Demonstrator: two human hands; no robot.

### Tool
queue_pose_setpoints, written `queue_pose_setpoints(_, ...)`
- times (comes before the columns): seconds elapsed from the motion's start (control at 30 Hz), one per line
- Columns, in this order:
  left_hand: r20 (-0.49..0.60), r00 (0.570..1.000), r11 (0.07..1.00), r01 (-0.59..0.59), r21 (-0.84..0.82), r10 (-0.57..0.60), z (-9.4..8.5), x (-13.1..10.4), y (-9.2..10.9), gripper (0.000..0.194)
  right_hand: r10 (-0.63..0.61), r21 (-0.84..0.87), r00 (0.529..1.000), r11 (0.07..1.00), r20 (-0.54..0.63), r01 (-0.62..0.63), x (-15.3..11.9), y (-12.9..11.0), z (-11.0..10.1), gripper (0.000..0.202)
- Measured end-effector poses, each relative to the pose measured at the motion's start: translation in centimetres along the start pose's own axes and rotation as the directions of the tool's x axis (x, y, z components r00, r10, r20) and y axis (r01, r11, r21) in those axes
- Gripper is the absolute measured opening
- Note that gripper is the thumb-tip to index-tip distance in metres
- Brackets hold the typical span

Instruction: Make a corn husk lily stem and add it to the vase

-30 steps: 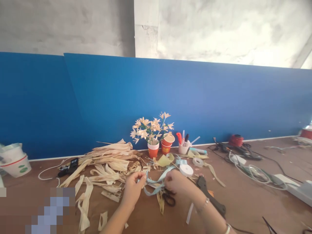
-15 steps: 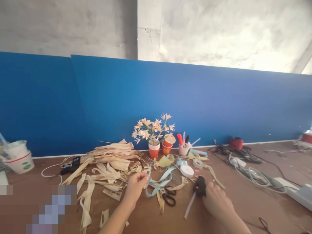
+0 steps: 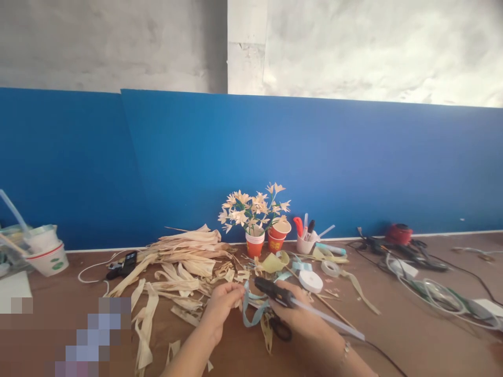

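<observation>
At the near middle of the brown bench [image 3: 393, 335], I see my right hand [image 3: 301, 317] wrapped round a black glue gun [image 3: 275, 292]. It is a slim dark tool with its nozzle aimed left, and a long translucent glue stick [image 3: 330, 317] juts from its rear toward the right. The fingers [image 3: 288, 314] of this hand are closed on the gun's body, which lies across the top of the hand, tilted slightly down to the right. My left hand [image 3: 220, 303] sits just beside the nozzle; its fingers are pinched together on one end of a pale blue ribbon [image 3: 251, 314], a thin limp strip that loops down between the two hands and rests on the bench. Black scissors [image 3: 281, 329] lie partly hidden under my right hand. To the left spreads a heap of dried husk strips [image 3: 184, 256]. Behind stand an orange cup of husk flowers [image 3: 253, 212], a white cup of pens [image 3: 305, 242] and a white tape roll [image 3: 311, 281], all against the blue panel [image 3: 353, 167].
</observation>
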State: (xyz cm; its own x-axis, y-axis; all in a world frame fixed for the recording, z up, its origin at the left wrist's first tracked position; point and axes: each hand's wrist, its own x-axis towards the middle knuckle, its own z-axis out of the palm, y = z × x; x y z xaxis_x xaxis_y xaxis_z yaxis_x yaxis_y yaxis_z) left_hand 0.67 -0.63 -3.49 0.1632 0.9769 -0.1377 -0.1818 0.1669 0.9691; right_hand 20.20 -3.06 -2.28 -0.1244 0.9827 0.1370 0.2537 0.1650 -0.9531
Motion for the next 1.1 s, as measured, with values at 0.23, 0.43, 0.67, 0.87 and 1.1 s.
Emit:
queue_pose_setpoints(0.23,0.012,0.999,0.999,0.033,-0.040,-0.032,-0.4,0.2,-0.7,0.022,-0.050,-0.236,0.998,0.970,0.039,0.058,0.0,0.7,0.4,0.018)
queue_pose_setpoints(0.43,0.017,0.999,0.999,0.034,-0.036,-0.034,-0.6,0.5,-1.0,0.021,-0.110,-0.319,0.988,0.938,0.105,0.138,0.5,1.0,0.7,0.017)
queue_pose_setpoints(0.67,0.023,0.999,0.998,0.041,-0.051,-0.040,-0.6,0.5,-1.0,0.023,-0.133,-0.378,0.989,0.914,0.067,0.148,0.7,1.6,0.8,0.014)
queue_pose_setpoints(0.87,0.019,0.999,0.998,0.043,-0.037,-0.042,-0.5,0.3,-0.9,0.022,-0.172,-0.376,0.980,0.906,0.098,0.196,0.6,1.4,0.8,0.015)
queue_pose_setpoints(1.1,0.035,0.999,1.000,0.026,-0.017,-0.025,-0.4,0.2,-0.5,0.021,-0.164,-0.361,0.980,0.912,0.115,0.195,0.5,1.1,0.9,0.013)
